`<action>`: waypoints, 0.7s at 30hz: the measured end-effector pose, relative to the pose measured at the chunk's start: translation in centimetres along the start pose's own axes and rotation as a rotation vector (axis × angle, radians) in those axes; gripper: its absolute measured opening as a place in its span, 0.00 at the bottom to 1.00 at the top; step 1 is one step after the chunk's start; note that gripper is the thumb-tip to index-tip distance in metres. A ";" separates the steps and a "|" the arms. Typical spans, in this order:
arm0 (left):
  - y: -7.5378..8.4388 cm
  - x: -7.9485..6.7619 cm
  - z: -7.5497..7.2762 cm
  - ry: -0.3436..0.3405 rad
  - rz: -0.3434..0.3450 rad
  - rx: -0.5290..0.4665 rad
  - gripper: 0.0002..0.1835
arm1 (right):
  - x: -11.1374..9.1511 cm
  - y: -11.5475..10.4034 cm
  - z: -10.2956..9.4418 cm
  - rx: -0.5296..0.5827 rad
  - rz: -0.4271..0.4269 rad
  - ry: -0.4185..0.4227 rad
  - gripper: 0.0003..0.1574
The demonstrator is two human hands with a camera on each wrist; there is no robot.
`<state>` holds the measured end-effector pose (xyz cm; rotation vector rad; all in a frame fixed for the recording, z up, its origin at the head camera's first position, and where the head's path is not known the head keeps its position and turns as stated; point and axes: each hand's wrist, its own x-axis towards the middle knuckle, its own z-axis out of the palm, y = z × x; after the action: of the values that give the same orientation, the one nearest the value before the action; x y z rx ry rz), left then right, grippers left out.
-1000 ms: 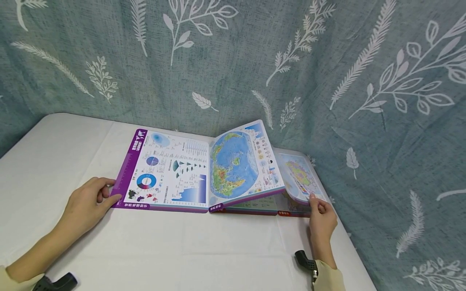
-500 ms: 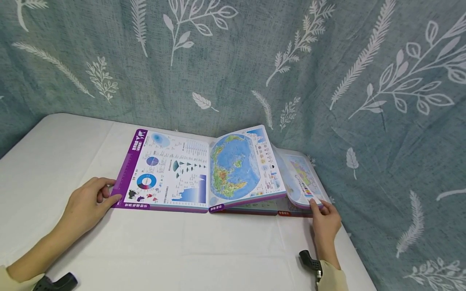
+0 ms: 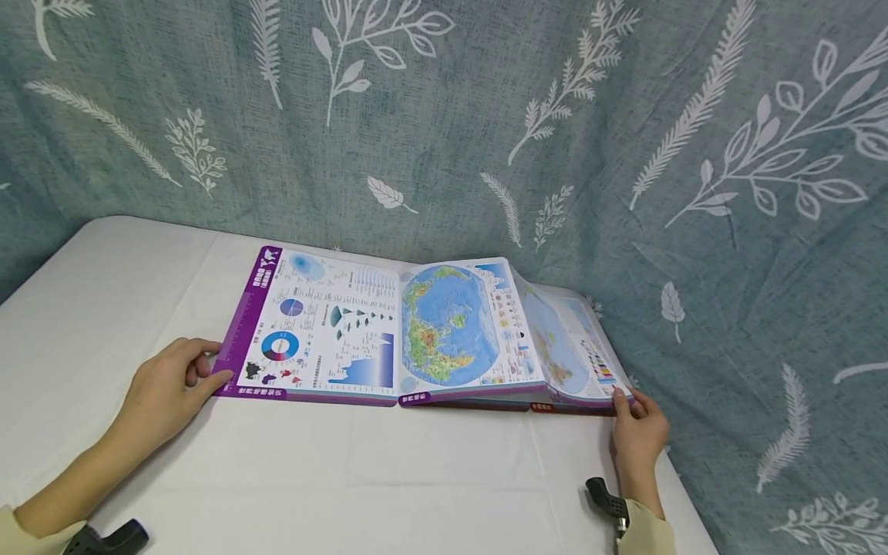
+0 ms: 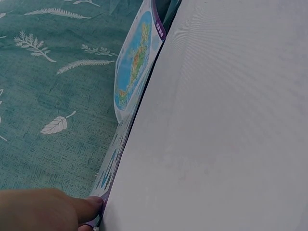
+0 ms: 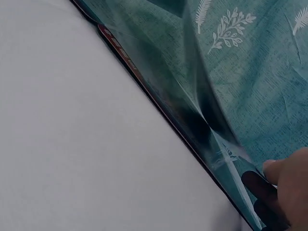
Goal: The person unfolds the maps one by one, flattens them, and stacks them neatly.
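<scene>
A folding map (image 3: 375, 308) with purple edging lies across the table in the head view. Its left panel (image 3: 315, 331) carries charts and is flat; the middle panel (image 3: 451, 324) has a world map and slopes up slightly. My left hand (image 3: 163, 393) pinches the purple left edge between thumb and fingers. At the far right, my right hand (image 3: 641, 432) holds the near corner of a glossy, bent map panel (image 3: 569, 347), thumb on top. Beneath lies a layer with a red label (image 3: 576, 409), mostly hidden. The right wrist view shows a gap between the layers.
A white cloth (image 3: 388, 478) covers the table. Behind and to the right hangs a green curtain (image 3: 430, 154) with white leaf prints, close to the map's far edge. Each wrist bears a black device (image 3: 603, 497).
My right hand has moved right and towards me, drawing the right panel outward and down over the layer beneath. The middle panel has sunk flatter. My left hand stays put.
</scene>
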<state>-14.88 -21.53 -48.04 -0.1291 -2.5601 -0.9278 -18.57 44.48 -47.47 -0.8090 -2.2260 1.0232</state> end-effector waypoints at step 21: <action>0.1 0.1 0.0 -0.002 -0.002 0.002 0.23 | 1.0 1.0 -1.3 -0.051 0.021 0.057 0.23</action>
<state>-14.90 -21.49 -47.94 -0.1276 -2.5632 -0.9265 -18.02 46.30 -47.31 -0.8745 -2.2074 0.9454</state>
